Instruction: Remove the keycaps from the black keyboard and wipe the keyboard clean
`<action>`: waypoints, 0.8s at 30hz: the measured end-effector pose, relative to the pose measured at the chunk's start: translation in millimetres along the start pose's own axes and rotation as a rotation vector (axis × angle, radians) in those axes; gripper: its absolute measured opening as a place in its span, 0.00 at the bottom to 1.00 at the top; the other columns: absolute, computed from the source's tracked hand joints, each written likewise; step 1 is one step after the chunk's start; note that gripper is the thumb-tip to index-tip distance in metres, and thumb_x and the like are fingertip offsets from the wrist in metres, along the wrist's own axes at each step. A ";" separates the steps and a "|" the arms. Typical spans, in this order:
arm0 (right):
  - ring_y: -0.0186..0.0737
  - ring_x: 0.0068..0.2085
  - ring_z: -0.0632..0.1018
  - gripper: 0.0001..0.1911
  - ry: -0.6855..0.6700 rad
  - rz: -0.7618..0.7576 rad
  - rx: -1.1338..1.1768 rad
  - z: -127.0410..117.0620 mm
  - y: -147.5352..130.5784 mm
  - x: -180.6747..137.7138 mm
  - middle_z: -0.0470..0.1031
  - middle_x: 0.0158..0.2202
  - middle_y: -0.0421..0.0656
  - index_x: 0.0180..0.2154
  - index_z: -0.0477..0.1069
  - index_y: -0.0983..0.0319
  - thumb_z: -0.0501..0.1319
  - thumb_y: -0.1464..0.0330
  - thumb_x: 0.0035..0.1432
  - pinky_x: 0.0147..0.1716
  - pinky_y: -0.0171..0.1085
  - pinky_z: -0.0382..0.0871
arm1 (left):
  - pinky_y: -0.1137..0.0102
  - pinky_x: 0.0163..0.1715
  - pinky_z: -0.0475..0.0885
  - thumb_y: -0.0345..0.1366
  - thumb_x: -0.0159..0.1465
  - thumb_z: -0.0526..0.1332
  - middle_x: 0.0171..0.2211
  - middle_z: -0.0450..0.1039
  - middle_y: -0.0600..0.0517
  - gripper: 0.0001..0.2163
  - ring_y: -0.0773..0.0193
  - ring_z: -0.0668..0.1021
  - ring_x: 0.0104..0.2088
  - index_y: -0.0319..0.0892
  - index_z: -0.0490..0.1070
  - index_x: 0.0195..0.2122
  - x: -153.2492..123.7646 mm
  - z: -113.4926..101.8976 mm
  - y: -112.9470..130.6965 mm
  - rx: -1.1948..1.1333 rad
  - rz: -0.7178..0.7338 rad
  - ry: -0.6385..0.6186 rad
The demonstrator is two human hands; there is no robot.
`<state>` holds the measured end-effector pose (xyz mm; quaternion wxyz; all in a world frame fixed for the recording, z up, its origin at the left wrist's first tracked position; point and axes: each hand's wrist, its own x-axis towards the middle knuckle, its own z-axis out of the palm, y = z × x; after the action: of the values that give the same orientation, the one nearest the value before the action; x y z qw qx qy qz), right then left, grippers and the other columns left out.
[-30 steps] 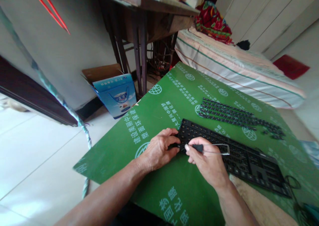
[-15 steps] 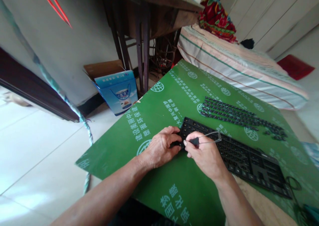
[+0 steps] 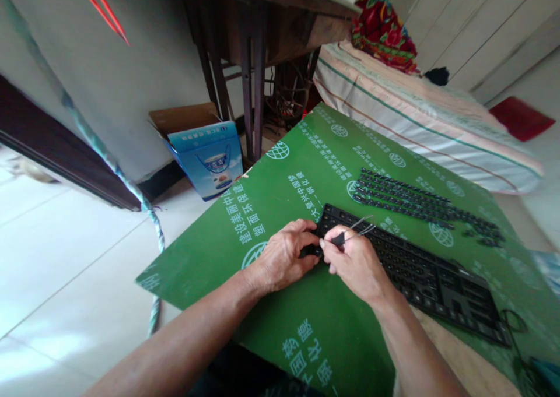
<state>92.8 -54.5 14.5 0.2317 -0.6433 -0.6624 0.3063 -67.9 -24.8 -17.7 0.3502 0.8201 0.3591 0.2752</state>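
Note:
A black keyboard (image 3: 437,277) lies slantwise on a green board (image 3: 205,251), most of its keycaps off and bare key sockets showing. My left hand (image 3: 286,254) is at its left end, fingers curled over the near-left corner and gripping it. Close beside it, my right hand (image 3: 352,260) pinches a wire keycap puller (image 3: 338,239) by its dark middle. The puller's thin wires stick out to the upper right, above the keys. What is at the fingertips of the right hand is too small to make out. Beyond the keyboard, loose black keycaps (image 3: 402,193) lie in rows.
Smaller heaps of keycaps (image 3: 481,228) lie at the right. The keyboard's cable (image 3: 516,321) curls off its right end. A blue carton (image 3: 205,158) stands on the floor left of the board. Behind are a wooden table (image 3: 289,30) and a mattress (image 3: 406,105).
My right hand has turned a little, and the puller's wires now point more upward and look shorter. My left hand stays at the keyboard's left end.

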 end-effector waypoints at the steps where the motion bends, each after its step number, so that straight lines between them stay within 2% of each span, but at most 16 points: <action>1: 0.33 0.20 0.72 0.09 -0.006 -0.005 0.011 0.0 0.6 0.4 0.73 0.21 0.39 0.30 0.67 0.60 0.54 0.63 0.57 0.20 0.30 0.61 | 0.59 0.50 0.69 0.29 0.55 0.61 0.49 0.68 0.47 0.09 0.55 0.72 0.49 0.42 0.74 0.38 0.0 0.2 -0.1 -0.002 0.001 0.002; 12: 0.32 0.19 0.70 0.14 -0.056 -0.051 0.030 -0.5 0.1 -0.4 0.71 0.20 0.38 0.30 0.67 0.60 0.50 0.60 0.61 0.21 0.30 0.61 | 0.60 0.51 0.69 0.28 0.54 0.63 0.49 0.68 0.47 0.10 0.55 0.72 0.50 0.40 0.74 0.38 0.0 0.3 -0.3 0.003 -0.017 -0.007; 18: 0.33 0.20 0.72 0.16 0.005 0.014 0.104 1.0 2.1 -2.6 0.71 0.18 0.39 0.29 0.66 0.61 0.50 0.58 0.61 0.23 0.30 0.63 | 0.59 0.51 0.69 0.28 0.54 0.63 0.50 0.68 0.48 0.11 0.54 0.72 0.50 0.43 0.74 0.39 0.0 0.0 -1.0 0.011 -0.011 -0.011; 24: 0.30 0.18 0.70 0.18 -0.063 0.095 0.239 -2.4 4.4 -1.3 0.70 0.19 0.37 0.30 0.66 0.62 0.50 0.54 0.60 0.19 0.28 0.63 | 0.60 0.49 0.69 0.28 0.54 0.63 0.50 0.67 0.47 0.12 0.54 0.72 0.50 0.42 0.75 0.39 0.5 0.0 0.0 0.006 -0.036 -0.015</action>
<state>97.6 -55.6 13.3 0.2708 -0.6319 -0.5969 0.4136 -67.6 -24.5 -17.6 0.3552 0.8167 0.3719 0.2619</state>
